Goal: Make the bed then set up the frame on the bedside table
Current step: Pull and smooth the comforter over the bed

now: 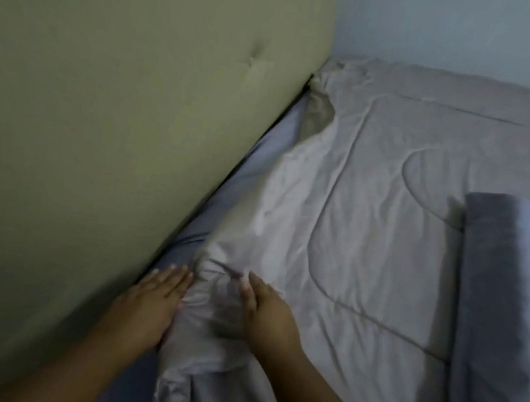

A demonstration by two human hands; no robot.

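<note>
A pale grey quilted comforter (369,218) lies spread over the bed, its top edge bunched and wrinkled near the headboard. A strip of blue-grey fitted sheet (252,180) shows between that edge and the headboard. My left hand (148,303) lies flat with fingers extended at the comforter's left edge, touching the cloth. Flat on the wrinkled fabric a little to the right rests my right hand (268,315), fingers together and pointing toward the headboard. Neither hand grips the cloth. No frame or bedside table is in view.
A tall olive-green tufted headboard (118,120) fills the left side. A pale blue wall (471,32) borders the bed's far side. A dark grey cloth (489,290) with something light lilac beside it lies on the comforter at the right.
</note>
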